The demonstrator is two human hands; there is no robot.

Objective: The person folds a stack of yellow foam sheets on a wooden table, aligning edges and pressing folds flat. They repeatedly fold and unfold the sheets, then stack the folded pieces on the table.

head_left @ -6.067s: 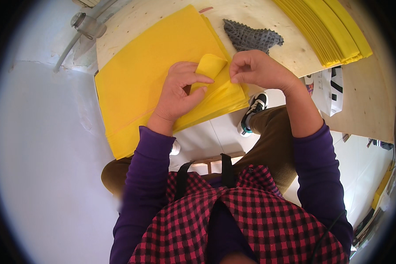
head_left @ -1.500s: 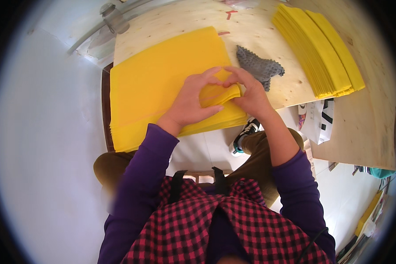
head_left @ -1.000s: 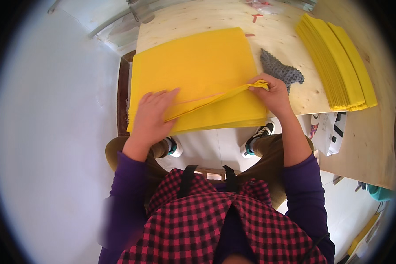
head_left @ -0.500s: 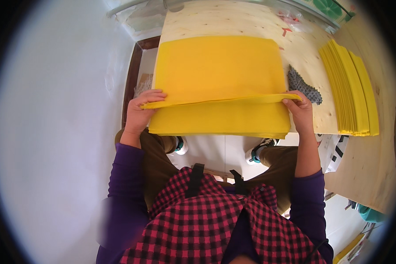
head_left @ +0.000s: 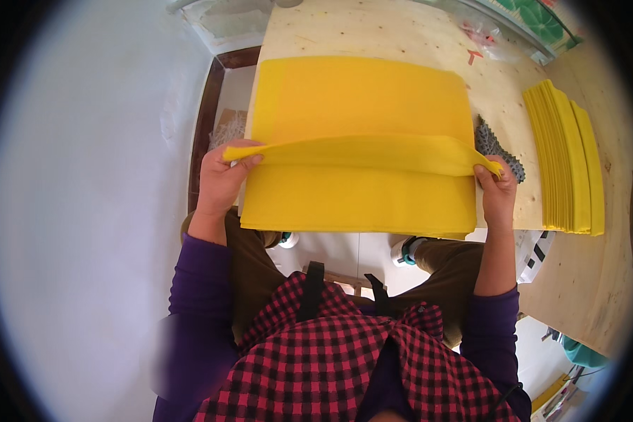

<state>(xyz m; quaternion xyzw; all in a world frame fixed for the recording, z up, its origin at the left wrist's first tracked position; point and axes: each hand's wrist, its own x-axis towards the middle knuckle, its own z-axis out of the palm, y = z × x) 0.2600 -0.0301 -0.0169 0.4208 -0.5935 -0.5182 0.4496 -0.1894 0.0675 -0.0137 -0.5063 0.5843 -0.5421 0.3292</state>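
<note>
Above yellow stack, fingers of both hands pinch top sheet's corners.

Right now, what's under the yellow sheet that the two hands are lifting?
Under the lifted yellow sheet lies a stack of yellow sheets on the wooden table. How many sheets it holds, and the table under it, are covered.

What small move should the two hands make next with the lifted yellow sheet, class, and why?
Probably carry the near edge forward to the far edge and lay it down. The left hand and right hand each pinch a near corner of the top yellow sheet, raised off the yellow stack and partly folded toward the far side.
</note>
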